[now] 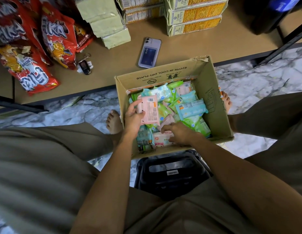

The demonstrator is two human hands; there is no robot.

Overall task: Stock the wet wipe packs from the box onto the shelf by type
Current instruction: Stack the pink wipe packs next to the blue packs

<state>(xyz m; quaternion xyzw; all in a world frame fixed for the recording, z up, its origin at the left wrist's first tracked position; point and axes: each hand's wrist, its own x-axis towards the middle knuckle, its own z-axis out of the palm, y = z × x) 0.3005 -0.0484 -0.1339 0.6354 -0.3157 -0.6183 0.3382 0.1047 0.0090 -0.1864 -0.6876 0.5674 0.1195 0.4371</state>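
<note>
Fingers of the left hand: curled round the left edge of a pink wipe pack, thumb on its printed back, lifting it clear above the heap at centre frame. Fingers of the right hand: bent down onto a pale pink pack at the near edge of the heap; whether they pinch it or only press on it cannot be told.

Item: wet wipe packs, mixed lot, lying loose in an open cardboard box on the floor, centre right of frame. Colours: pink, pale blue, green. Shape: flat soft-sided rectangles, glossy film wrap, barcode and text panels.

Handling, by judgement: light, pliable, squashy under pressure; film likely slick, so hold across the short width or by a long edge, not the crimped ends. Not fragile; several of one colour could stack in one hand.

Destination: tan shelf, upper half of frame; matte board surface, none of the wipes on it yet.

Also on shelf: red snack bags upper left; cracker boxes top; phone; keys.
</note>
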